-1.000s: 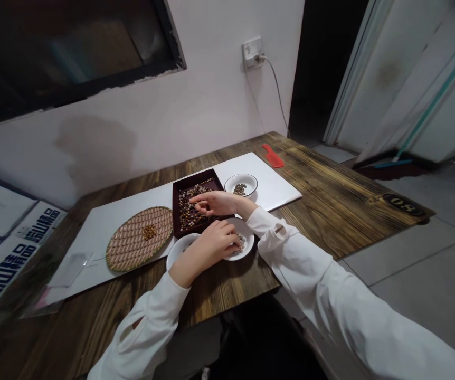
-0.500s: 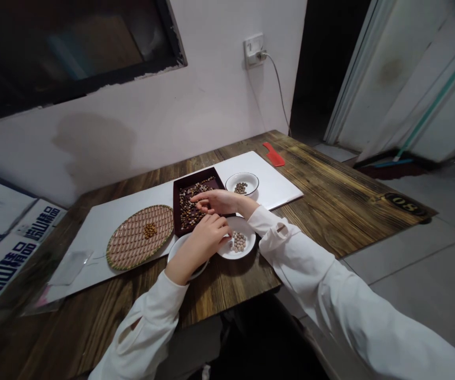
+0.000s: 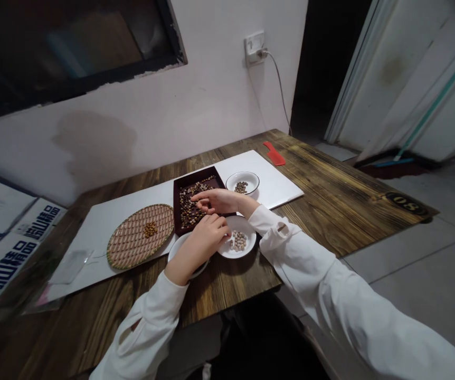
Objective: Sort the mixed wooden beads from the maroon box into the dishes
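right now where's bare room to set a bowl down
Bare wood runs right of the white board, between the red comb and the 08 plate. More white board shows right of the upper bowl. Crowded around the dark tray: left hand, right hand, lower bowls, woven mat.

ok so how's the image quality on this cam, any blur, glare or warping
In the head view, the wide lens stretches the right sleeve and leans the door edges; the near left table corner looks smeared and soft; the window falls almost black; the white board shows no hard glare; the beans in the dark tray stay distinct.
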Action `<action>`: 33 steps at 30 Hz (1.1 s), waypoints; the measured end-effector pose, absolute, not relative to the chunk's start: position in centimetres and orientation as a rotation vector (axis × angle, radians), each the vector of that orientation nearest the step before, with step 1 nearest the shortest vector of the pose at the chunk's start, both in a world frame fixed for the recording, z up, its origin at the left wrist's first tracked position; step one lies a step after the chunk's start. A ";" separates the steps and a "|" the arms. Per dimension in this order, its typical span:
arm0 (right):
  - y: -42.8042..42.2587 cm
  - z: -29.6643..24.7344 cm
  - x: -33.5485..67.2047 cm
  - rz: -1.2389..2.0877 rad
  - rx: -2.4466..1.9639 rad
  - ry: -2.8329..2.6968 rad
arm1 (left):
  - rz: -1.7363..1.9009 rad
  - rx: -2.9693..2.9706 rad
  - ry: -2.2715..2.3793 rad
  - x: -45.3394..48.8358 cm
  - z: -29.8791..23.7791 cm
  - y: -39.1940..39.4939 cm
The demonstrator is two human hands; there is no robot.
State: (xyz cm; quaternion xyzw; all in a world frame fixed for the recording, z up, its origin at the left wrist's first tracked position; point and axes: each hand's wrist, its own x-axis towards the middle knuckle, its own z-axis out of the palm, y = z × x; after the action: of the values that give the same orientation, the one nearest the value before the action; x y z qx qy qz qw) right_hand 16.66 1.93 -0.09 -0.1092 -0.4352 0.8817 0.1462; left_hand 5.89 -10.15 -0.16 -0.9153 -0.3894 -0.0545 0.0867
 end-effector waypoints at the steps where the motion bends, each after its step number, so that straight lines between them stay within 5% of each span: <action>1: 1.9 -0.1 16.6 2.539 -0.314 -1.250 | -0.165 -2.725 -1.157 5.9 -0.2 -10.2; 33: 1.7 0.3 16.8 2.516 -0.308 -1.269 | -0.162 -2.803 -1.220 6.8 1.5 -11.6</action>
State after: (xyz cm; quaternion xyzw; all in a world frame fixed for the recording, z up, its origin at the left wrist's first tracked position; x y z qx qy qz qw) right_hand 16.78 1.67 0.26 -0.1074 -0.4423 0.8772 0.1529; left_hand 6.82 -11.62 1.46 -0.9149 -0.3981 -0.0528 0.0403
